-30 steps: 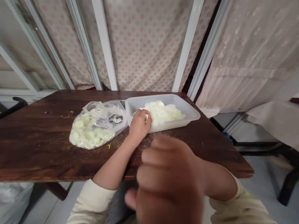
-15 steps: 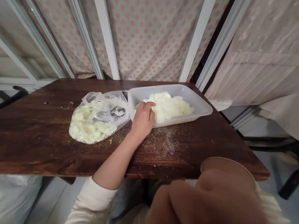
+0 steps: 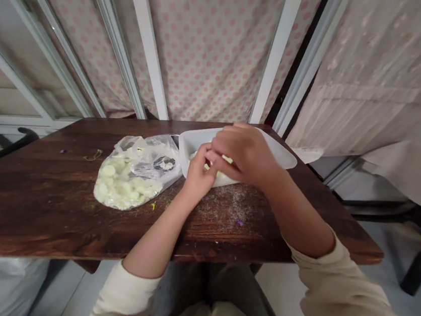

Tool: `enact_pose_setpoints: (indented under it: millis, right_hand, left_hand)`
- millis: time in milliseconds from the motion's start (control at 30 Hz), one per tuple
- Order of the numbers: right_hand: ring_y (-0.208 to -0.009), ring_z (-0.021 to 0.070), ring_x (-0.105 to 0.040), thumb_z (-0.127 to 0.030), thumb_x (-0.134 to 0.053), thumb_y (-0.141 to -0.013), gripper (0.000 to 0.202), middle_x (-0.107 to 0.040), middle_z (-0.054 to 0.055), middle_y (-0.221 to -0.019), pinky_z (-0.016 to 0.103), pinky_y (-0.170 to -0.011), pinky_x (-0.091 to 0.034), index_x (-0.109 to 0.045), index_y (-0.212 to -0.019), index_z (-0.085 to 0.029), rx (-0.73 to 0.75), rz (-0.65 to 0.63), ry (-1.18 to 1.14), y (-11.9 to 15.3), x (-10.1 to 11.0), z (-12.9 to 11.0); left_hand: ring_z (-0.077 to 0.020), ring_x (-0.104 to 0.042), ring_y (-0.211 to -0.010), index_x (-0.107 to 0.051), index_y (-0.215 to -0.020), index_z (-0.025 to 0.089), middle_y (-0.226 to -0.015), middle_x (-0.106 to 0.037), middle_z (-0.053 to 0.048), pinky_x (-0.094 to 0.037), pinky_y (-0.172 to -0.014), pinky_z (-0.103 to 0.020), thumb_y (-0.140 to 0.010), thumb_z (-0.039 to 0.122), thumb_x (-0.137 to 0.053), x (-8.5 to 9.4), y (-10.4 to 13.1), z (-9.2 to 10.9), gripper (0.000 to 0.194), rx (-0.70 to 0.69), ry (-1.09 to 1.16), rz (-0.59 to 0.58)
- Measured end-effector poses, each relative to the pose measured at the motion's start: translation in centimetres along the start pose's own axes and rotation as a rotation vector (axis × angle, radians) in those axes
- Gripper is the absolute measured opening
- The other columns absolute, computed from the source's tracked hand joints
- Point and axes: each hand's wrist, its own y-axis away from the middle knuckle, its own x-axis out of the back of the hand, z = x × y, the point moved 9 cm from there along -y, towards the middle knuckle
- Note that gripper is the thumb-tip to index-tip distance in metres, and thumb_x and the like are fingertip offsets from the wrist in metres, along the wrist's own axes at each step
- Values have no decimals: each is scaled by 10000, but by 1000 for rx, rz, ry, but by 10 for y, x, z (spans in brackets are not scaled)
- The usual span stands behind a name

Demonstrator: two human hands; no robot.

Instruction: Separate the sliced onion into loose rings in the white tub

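My left hand (image 3: 199, 173) is at the left part of a white translucent plastic tub (image 3: 285, 155), fingers bent. Over the middle of the tub, my right hand (image 3: 246, 151) is curled, its fingertips meeting those of my left hand. Anything pinched between them is hidden. Pale yellow-green round pieces (image 3: 221, 178) show in the tub below and between my hands; most of the heap is covered. Left of the tub lies a clear plastic bag (image 3: 166, 155) with many similar pale discs (image 3: 122, 186) in it.
The dark wooden table (image 3: 40, 197) has whitish grains (image 3: 227, 207) scattered in front of the tub. A purple scrap (image 3: 239, 223), a yellow scrap (image 3: 153, 205) and a thin loop of string (image 3: 93, 155) lie on it. Behind stands a framed partition with a dotted curtain (image 3: 202, 52).
My right hand has come up from close below the camera to the tub and met my left hand. My left hand stays at the tub's left side. The view has shifted slightly.
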Motion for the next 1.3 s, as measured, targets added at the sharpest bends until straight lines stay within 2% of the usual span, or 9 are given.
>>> enact_pose_setpoints:
  millis: [67, 133, 300, 433, 833, 967, 1100, 1200, 1300]
  right_hand:
    - [-646, 136, -422, -321, -361, -887, 222, -453, 7, -673, 286, -607, -323, -448, -728, -192, -196, -53, -82, 10, -30, 36]
    - [-693, 140, -446, -356, -368, -881, 197, -482, 31, -784, 272, -610, -338, -440, -806, -188, -298, -79, -201, 25, -53, 51]
    - [-662, 125, -426, -398, -352, -881, 214, -447, -1, -732, 260, -610, -338, -389, -818, -197, -518, 59, -409, 61, -65, 62]
    - [-610, 108, -390, -437, -323, -887, 266, -394, -28, -661, 248, -583, -321, -371, -771, -202, -531, 83, -587, 71, -70, 63]
    - [-592, 109, -376, -490, -266, -889, 319, -375, -33, -640, 249, -575, -323, -345, -761, -209, -505, 73, -649, 81, -80, 65]
    - [-646, 133, -417, -427, -223, -908, 306, -429, -1, -688, 277, -626, -353, -392, -792, -200, -492, 139, -460, 82, -73, 65]
    - [-826, 201, -442, -333, -279, -892, 277, -507, 94, -868, 357, -753, -351, -485, -931, -152, -451, 251, -18, 82, -59, 52]
    - [-873, 222, -439, -258, -340, -866, 254, -524, 117, -912, 366, -765, -339, -538, -972, -140, -401, 134, 150, 77, -72, 39]
    - [-982, 251, -443, -253, -400, -841, 255, -547, 136, -971, 387, -817, -311, -568, -996, -138, -326, 20, 226, 73, -85, 30]
  left_hand:
    - [-109, -492, -718, -489, -953, 179, -820, -547, -5, -402, -668, -249, -742, 128, -528, 2, -1, -2, 220, 10, 14, 9]
    - [-111, -504, -734, -486, -940, 180, -816, -549, -1, -401, -684, -251, -726, 115, -537, 3, -3, -6, 229, 42, 52, 23]
    - [-102, -527, -702, -426, -1102, 191, -731, -557, 18, -410, -683, -245, -716, 158, -597, -1, -4, -7, 423, 100, 240, 15]
    - [-89, -533, -657, -484, -1091, 170, -728, -601, 9, -424, -652, -236, -685, 183, -641, -4, -3, -4, 435, 139, 277, -1]
    - [-133, -612, -645, -633, -980, 138, -796, -697, -66, -518, -593, -281, -632, 258, -690, -10, -1, -18, 372, 271, 293, -62]
    - [-148, -626, -733, -645, -938, 140, -833, -692, -65, -527, -685, -300, -654, 263, -676, -5, -3, -16, 312, 232, 255, -21]
    - [-128, -598, -809, -613, -965, 168, -936, -653, -54, -499, -754, -287, -761, 273, -577, 20, 1, 5, 232, 18, 17, 212]
    - [-129, -567, -846, -540, -1036, 184, -976, -607, -54, -484, -754, -284, -806, 291, -524, 30, 10, 26, 254, -163, -161, 336]
    - [-131, -547, -838, -478, -1052, 186, -947, -571, -53, -471, -748, -284, -814, 295, -515, 24, 13, 34, 265, -273, -247, 280]
